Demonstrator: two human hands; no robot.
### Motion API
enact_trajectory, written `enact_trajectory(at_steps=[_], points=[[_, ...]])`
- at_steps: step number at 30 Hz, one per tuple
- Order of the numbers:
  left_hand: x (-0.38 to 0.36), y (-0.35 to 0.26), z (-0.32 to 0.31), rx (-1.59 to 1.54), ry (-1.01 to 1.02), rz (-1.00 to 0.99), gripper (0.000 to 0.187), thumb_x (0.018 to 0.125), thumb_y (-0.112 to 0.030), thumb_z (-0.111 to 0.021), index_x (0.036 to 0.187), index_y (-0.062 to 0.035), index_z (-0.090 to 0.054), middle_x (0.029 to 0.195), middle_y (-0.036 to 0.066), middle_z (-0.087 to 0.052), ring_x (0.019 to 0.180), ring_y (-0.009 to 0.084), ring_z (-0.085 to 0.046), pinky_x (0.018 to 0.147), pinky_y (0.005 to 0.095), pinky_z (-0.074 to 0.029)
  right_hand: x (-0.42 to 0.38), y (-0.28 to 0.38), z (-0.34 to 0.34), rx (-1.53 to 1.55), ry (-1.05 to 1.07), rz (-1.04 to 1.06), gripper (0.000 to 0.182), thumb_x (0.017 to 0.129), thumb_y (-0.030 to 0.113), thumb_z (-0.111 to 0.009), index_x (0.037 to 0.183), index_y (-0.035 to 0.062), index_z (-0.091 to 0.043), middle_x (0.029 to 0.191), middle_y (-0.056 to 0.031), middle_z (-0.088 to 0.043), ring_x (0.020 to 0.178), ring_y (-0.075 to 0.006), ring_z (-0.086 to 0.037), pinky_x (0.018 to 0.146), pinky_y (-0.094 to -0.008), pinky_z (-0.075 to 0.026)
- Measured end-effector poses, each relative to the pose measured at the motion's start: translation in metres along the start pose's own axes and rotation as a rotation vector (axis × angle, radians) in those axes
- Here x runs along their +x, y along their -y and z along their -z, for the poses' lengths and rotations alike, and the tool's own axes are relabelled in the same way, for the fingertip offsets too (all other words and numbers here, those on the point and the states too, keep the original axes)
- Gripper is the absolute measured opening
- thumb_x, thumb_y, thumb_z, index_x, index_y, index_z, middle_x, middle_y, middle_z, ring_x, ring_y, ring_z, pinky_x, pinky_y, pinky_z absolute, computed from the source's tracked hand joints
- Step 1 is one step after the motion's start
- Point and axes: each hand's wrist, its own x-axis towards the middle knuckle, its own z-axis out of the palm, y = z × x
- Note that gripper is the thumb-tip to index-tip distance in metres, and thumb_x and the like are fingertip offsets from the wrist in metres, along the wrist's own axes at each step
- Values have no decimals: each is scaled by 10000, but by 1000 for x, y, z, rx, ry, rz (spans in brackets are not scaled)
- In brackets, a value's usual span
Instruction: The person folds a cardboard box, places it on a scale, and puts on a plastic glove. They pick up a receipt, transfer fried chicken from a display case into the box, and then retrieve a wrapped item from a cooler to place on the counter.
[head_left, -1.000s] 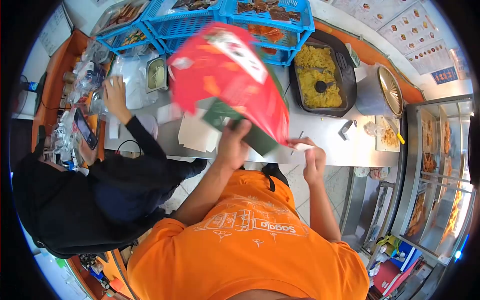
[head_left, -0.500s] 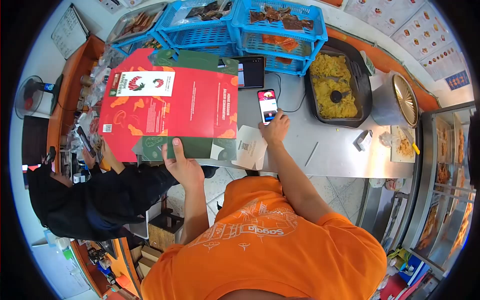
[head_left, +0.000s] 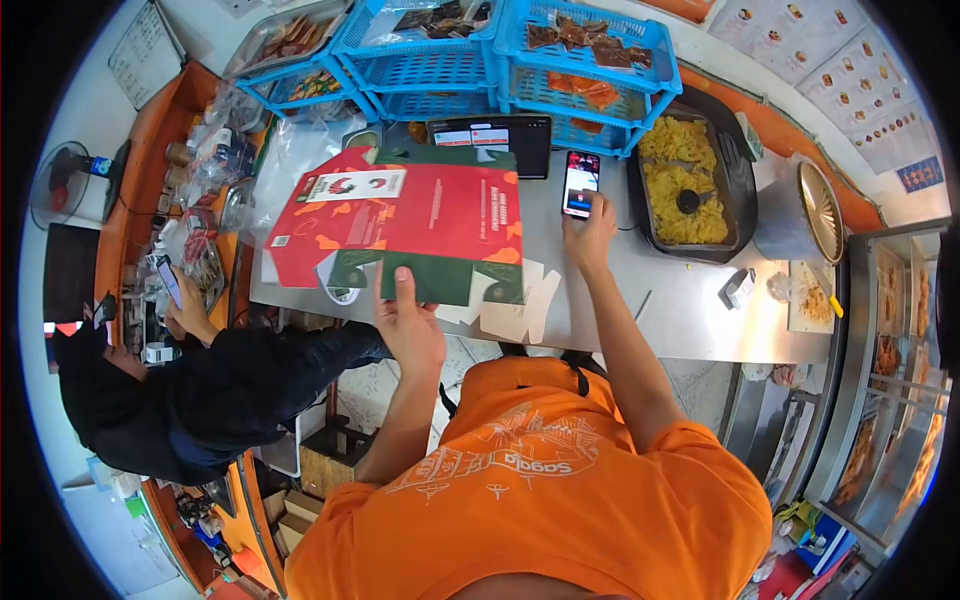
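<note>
My left hand (head_left: 410, 330) grips the lower edge of a flat, unfolded red and green printed box (head_left: 440, 215), thumb on top, holding it above the steel table (head_left: 690, 310). At the table's middle, my right hand (head_left: 592, 235) touches the lower part of a phone (head_left: 581, 182) with a lit screen; its fingers are bent and partly hidden. Pale cardboard flaps (head_left: 515, 312) show below the box's right end. A tablet (head_left: 525, 135) with a lit screen lies behind the box, which partly covers it.
Blue tiered racks (head_left: 590, 85) stand at the back. Right of the phone is a black pan of yellow food (head_left: 690, 175), then a metal pot (head_left: 795, 215) and a cutting board (head_left: 808, 297). A person in black (head_left: 200, 400) at the left holds a phone (head_left: 168, 280).
The box has moved right and lower in the view, uncovering table at the left and more of the tablet. My right hand and the phone appear further right and up.
</note>
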Motion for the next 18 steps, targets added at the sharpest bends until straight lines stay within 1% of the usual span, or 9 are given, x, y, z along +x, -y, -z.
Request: enact_trajectory(at_steps=[3,6,10,12,13,14,16,17,18], points=[[-7,9,-5,32,137,54,323,925,-87,-667,1229,-47,-565,1082,28,-660,919,113,-645,759,263,-552,-31,81,99,189,207,495,713,681,107,-818,1325,61,-516,1417,-176,-487,1273,-368,-465,1027,-478,-395],[-15,8,-20,17,161,94,336,893,-25,-685,1211,-40,-575,1068,36,-669,935,114,-654,807,271,-555,-43,98,134,279,135,655,539,704,94,-807,1200,65,-596,1361,-180,-548,1215,-374,-524,960,-451,-460],[-24,6,-35,-18,240,185,247,887,-5,-685,1119,-56,-617,1043,28,-681,912,106,-658,797,259,-551,-29,111,161,412,-115,601,302,744,71,-778,1015,46,-648,1160,-146,-673,1023,-325,-635,822,-396,-530],[-27,18,-36,-21,258,212,194,902,-30,-682,1085,-70,-635,1023,14,-690,862,84,-647,720,234,-536,-22,94,176,370,200,614,125,795,34,-744,861,16,-639,1000,-124,-721,859,-275,-681,722,-357,-544],[-28,22,-37,-141,368,260,170,912,-59,-680,1078,-76,-643,1011,20,-692,865,92,-658,734,236,-545,-30,87,180,363,218,419,82,833,11,-711,830,-3,-630,850,-103,-727,707,-230,-687,590,-298,-529],[-30,26,-40,-263,475,308,150,923,-88,-678,1070,-82,-651,999,25,-694,867,100,-668,747,237,-554,-39,82,183,360,216,417,82,833,11,-711,830,-3,-630,850,-103,-727,707,-230,-687,590,-298,-529],[-38,38,-51,-249,476,289,131,931,-101,-670,1062,-101,-663,962,12,-696,842,108,-666,731,239,-552,-52,77,185,647,252,90,46,861,-9,-677,899,15,-668,792,-108,-696,671,-209,-669,548,-265,-511],[-41,43,-57,-189,460,212,133,929,-93,-671,1061,-98,-662,959,12,-695,837,115,-667,731,244,-553,-48,89,194,559,104,263,215,812,-29,-683,1015,38,-705,748,-88,-659,633,-193,-641,510,-268,-502],[-45,47,-61,-127,442,137,135,926,-84,-672,1060,-96,-661,955,12,-694,831,123,-667,730,249,-554,-44,90,207,554,105,261,215,812,-28,-683,1015,38,-705,748,-88,-659,633,-193,-641,510,-268,-502]])
